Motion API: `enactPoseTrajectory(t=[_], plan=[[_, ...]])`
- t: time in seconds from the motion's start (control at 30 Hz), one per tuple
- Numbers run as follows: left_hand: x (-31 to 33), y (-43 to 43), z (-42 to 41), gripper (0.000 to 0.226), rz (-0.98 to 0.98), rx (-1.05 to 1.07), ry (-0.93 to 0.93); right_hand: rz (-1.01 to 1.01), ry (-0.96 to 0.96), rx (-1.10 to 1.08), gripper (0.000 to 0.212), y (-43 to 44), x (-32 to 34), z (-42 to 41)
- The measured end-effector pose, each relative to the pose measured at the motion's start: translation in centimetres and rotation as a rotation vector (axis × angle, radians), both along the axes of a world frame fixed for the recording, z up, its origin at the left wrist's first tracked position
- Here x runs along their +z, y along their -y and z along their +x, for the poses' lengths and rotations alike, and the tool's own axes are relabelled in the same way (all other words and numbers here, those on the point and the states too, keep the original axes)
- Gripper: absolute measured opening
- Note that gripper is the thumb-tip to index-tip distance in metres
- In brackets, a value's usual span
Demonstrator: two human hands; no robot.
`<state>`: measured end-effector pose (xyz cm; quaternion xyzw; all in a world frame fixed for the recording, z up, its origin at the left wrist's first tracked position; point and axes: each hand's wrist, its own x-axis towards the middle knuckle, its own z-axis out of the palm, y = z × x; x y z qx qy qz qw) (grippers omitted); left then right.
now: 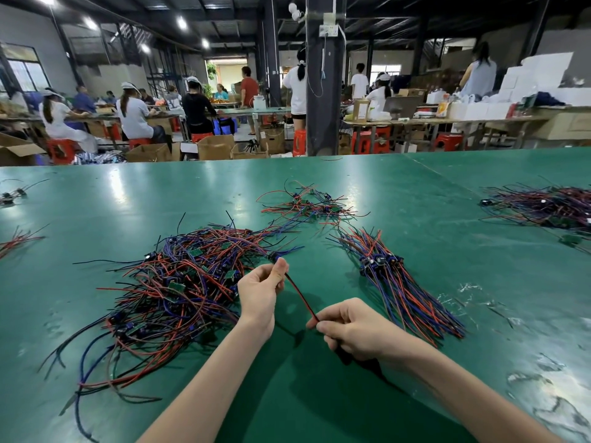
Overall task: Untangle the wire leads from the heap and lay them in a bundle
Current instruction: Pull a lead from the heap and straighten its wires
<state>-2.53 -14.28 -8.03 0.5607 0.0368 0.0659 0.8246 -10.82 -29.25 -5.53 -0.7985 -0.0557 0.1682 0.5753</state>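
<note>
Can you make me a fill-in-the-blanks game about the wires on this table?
The table is ____.
The tangled heap lies to the ____ of the tidy bundle.
The left hand and right hand pinch one ____-and-black wire lead between them.
Missing words: green, left, red.

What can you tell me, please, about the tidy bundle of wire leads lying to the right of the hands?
The bundle is a sheaf of thin red, blue and black leads laid roughly parallel on the green table. Small dark components cluster in one band across it; shorter ends fan toward the far side, longer tails spread toward the near right. It lies flat, apart from the tangled heap. The right hand, pinching a separate lead, is close beside it but does not appear to touch it.
</note>
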Motion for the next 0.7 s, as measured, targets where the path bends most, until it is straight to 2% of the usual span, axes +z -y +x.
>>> enactPoseTrajectory(t=[0.1,0.27,0.7], plan=[[0.15,-0.01,-0.03,0.016,-0.019,0.029,-0.001,0.025,0.028,0.008,0.020,0.00,0.09,-0.10],[0.31,-0.17,-0.16,0.017,0.001,0.044,-0.001,-0.049,0.062,0.043,0.022,0.03,0.42,-0.26],[0.23,-0.01,-0.33,0.020,0.110,0.080,-0.020,-0.101,0.022,0.056,0.024,0.11,0.92,-0.44]])
